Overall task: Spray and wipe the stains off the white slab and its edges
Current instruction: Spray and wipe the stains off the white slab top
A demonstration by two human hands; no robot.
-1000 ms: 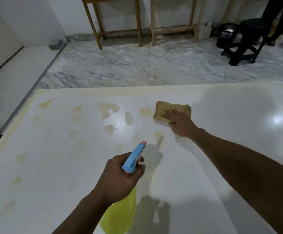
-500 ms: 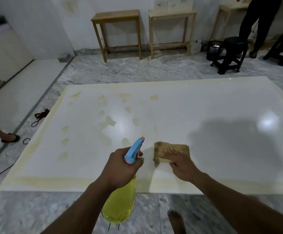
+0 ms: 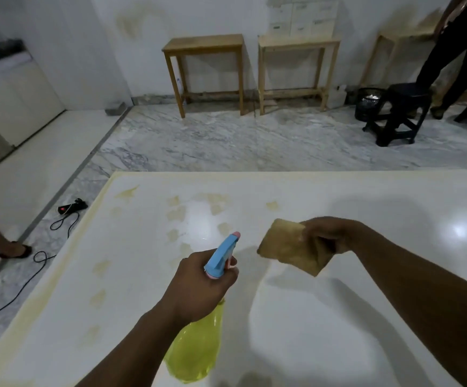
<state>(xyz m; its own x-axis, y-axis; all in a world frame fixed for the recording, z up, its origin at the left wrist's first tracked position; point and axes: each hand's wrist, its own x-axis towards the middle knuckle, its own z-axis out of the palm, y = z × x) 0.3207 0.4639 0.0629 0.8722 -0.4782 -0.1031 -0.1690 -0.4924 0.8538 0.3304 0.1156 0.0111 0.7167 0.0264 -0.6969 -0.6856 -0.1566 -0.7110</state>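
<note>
- Cable [image 3: 42, 258] trails over the marble floor left of the white slab [image 3: 380, 317]. A bystander's sandalled foot [image 3: 14, 250] beside it is cut off by the frame edge.
- Yellowish stains [image 3: 176, 213] dot the slab's left and far-middle parts, and a yellowed band follows its left edge. That is probably why both hands point that way.
- The left hand [image 3: 198, 286] is wrapped round the neck of the spray bottle [image 3: 196, 353]. The blue nozzle aims forward at the stains, seemingly ready to spray. The hand hides whether a finger is on the trigger.
- The brown cloth [image 3: 288, 247] appears lifted off the slab, pinched at one side by the right hand [image 3: 327, 233], likely to keep it out of the spray's path.
- The slab's right and near edges run out of frame, and glare [image 3: 461, 230] makes any staining there hard to judge.
</note>
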